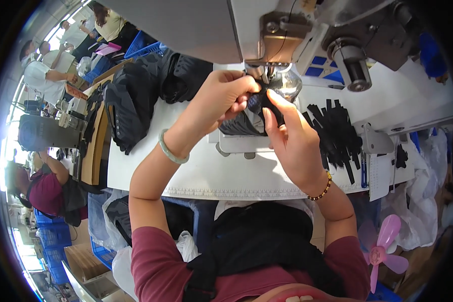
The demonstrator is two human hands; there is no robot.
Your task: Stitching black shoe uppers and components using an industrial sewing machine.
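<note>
A: Quick check, pls: what've you got at your fingertips?
B: A dark fabric piece (pixel 242 124), upper ctr of the frame, right under the head of your sewing machine (pixel 277 43). Looks soft and curved, w/ a grey-striped pattern; its far end is hidden by your fingers.

A: And your hands?
B: Your L hand (pixel 231 95) is curled, thumb + index pinching the piece's edge nr the needle. Your R hand (pixel 293 138) has thumb & index slightly apart, tips at the piece; can't tell if they're gripping it or just steadying it.

A: What's around them?
B: R of ctr, a loose heap of black strips (pixel 334 136), flat, narrow, matte, criss-crossed. Upper L, bulky dark pieces (pixel 132 100), w/ grey wavy patterning, creased and rounded. All on your smooth white tabletop (pixel 201 173), w/ a ruler strip (pixel 236 193) along its curved-looking near edge.

A: Anything on your wrists?
B: L: a smooth, pale green bangle (pixel 170 149). R: a bracelet (pixel 324 187) of small dark & gold-coloured beads.

A: Lower R?
B: A pink fan (pixel 379 254), smooth rounded blades, below crumpled translucent plastic (pixel 418 206).
</note>
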